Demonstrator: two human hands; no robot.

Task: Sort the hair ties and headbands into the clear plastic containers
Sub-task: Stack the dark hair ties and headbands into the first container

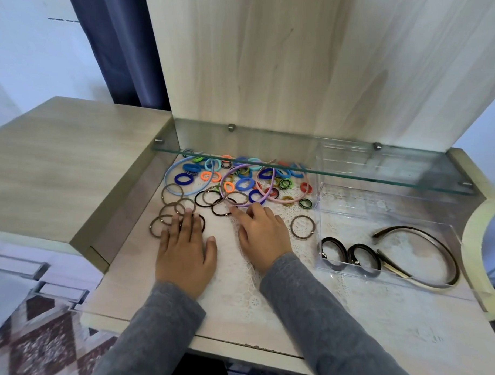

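Colourful hair ties (pixel 244 183) and headbands (pixel 165 177) are lying far-centre under the glass shelf's (pixel 352 169) near edge. The left hand (pixel 185 254) is pressing flat, fingers straight, on brown ties (pixel 177 211). The right hand (pixel 263 237), gripping nothing, is touching one tie. The clear container (pixel 381 208) is standing right, holding dark headbands (pixel 450 253). Bare lace mat (pixel 244 285) is lying near.

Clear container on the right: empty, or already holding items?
Not empty. Inside the clear container lie two dark hair ties and a dark headband, seen through its walls.
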